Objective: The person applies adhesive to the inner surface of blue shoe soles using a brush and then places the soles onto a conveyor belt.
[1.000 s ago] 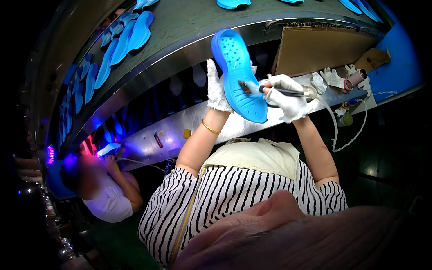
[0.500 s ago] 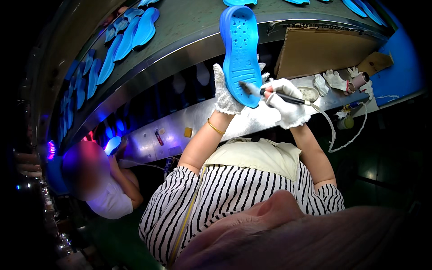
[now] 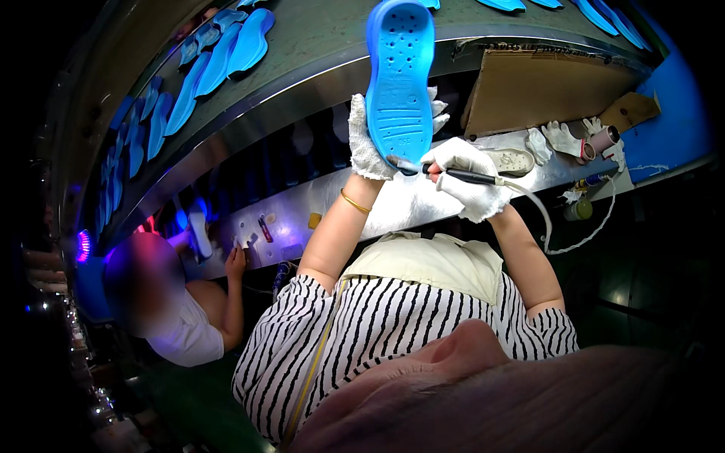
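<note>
A bright blue shoe sole (image 3: 400, 90), perforated at its far end and ribbed toward the near end, is held upright ahead of me. My left hand (image 3: 368, 147), in a white knit glove, grips it from behind, with thumb and fingers showing at its two sides. My gloved right hand (image 3: 467, 177) is closed around a black-handled brush (image 3: 477, 177). The dark bristles touch the rim at the sole's near end. From the handle's back end a pale thin tube (image 3: 539, 208) loops down to the right.
Blue soles (image 3: 215, 68) lie along a dark conveyor belt (image 3: 325, 26) beyond. A metal ledge (image 3: 340, 200) carries a small dish (image 3: 512, 160), loose white gloves (image 3: 563, 137), a yellow block (image 3: 314, 220) and a red tool (image 3: 265, 229). Cardboard (image 3: 544, 90) stands behind. A co-worker (image 3: 181, 328) sits left.
The brush has gone from the sole's inner face to its near-end rim. The sole has shifted slightly up and is turned a little. The co-worker's hands have moved apart.
</note>
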Available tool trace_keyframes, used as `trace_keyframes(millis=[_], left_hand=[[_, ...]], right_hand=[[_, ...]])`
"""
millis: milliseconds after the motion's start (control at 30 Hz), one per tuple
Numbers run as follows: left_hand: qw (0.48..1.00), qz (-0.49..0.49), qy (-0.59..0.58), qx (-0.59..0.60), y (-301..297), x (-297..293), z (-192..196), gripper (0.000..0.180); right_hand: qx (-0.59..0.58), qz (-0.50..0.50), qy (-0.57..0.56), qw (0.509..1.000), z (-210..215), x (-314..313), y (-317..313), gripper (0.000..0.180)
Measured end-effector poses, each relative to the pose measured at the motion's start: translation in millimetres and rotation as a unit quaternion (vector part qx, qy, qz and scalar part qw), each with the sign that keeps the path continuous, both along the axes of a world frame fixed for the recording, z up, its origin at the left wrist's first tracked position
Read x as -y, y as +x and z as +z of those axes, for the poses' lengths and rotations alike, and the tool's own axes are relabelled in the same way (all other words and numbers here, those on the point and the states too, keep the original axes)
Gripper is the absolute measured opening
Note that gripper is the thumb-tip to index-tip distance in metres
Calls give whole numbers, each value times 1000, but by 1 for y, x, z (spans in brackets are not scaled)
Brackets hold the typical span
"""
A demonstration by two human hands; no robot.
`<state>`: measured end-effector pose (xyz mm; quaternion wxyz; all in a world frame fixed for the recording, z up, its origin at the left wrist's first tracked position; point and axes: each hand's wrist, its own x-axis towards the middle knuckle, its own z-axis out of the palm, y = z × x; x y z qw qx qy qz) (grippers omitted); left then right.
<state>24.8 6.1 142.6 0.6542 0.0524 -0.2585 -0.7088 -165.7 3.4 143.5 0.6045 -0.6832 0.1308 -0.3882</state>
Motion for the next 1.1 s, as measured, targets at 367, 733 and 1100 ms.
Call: trace_keyframes(millis=[367, 733, 1100], left_hand=[[997, -77, 11, 1, 12, 6, 7, 88], [983, -116, 101, 99, 17, 21, 14, 67], [922, -145, 216, 288, 8, 20, 17, 46]], right_hand=[[-51, 44, 41, 997, -4, -1, -9, 14], [-24, -5, -189, 982, 11, 17, 3, 19], [-221, 71, -8, 973, 29, 43, -15, 12]])
